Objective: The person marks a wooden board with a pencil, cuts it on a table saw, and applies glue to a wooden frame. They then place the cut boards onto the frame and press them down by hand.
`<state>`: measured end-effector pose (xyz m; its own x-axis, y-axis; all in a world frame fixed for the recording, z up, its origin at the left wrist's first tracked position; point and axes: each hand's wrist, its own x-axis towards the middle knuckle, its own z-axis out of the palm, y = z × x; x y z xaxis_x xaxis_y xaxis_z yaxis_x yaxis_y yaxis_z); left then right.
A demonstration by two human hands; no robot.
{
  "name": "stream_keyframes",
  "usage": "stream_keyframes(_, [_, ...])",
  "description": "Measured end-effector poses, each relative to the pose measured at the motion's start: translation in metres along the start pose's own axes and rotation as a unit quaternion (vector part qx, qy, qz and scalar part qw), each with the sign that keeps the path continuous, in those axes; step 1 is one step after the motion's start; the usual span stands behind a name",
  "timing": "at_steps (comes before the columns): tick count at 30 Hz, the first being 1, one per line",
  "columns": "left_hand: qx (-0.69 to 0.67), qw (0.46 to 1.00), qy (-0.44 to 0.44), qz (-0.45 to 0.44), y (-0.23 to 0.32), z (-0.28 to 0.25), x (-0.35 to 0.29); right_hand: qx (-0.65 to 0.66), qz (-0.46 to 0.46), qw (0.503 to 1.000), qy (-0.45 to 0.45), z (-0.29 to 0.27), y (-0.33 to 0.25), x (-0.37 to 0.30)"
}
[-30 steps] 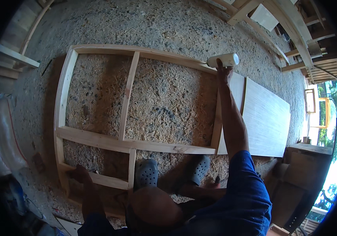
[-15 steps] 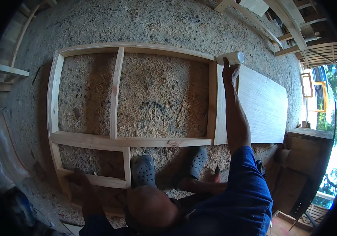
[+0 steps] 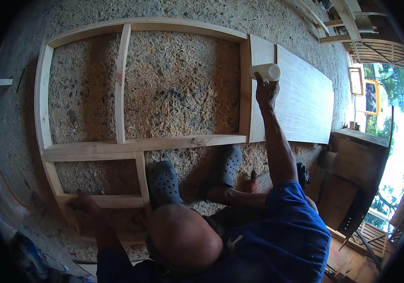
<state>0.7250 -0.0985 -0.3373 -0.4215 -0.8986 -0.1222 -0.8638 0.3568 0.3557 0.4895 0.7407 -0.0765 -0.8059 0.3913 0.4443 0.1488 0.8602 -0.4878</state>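
Note:
My right hand is wrapped around a white plastic bottle, tilted on its side with its base to the right. The bottle's narrow end lies over the right upright of a pale wooden frame, beside a light plywood panel. At the lower left, my left hand is closed on the frame's short lower rail near its left end; its fingers are dark and partly hidden. Crosspieces divide the frame, which lies flat on the ground.
Wood shavings cover the ground. My feet, in grey clogs, stand by the frame's near side. A red-handled tool lies right of them. A wooden cabinet stands at right, and timber pieces lean at the far right.
My right hand has drawn the bottle nearer to me, from the frame's far right corner down along its right upright. The whole view has shifted. My left hand stays at the lower rail.

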Motion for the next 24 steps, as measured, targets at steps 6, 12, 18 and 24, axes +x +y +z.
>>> stream_keyframes(6, [0.069, 0.997, 0.030, -0.020, 0.068, -0.054, -0.042, -0.036, 0.038, 0.998, -0.046, -0.038, -0.028, -0.078])
stream_keyframes(12, [0.091, 0.994, 0.038, -0.054, 0.121, -0.102, -0.057, -0.083, 0.074, 0.991, -0.069, -0.073, -0.065, -0.148])
stream_keyframes(18, [0.076, 0.989, -0.009, -0.127, 0.134, -0.102, -0.061, -0.044, 0.189, 0.980, -0.043, -0.094, -0.070, -0.199])
stream_keyframes(24, [0.096, 0.988, 0.025, -0.117, 0.133, -0.091, -0.062, -0.044, 0.259, 0.965, -0.021, -0.103, -0.078, -0.218])
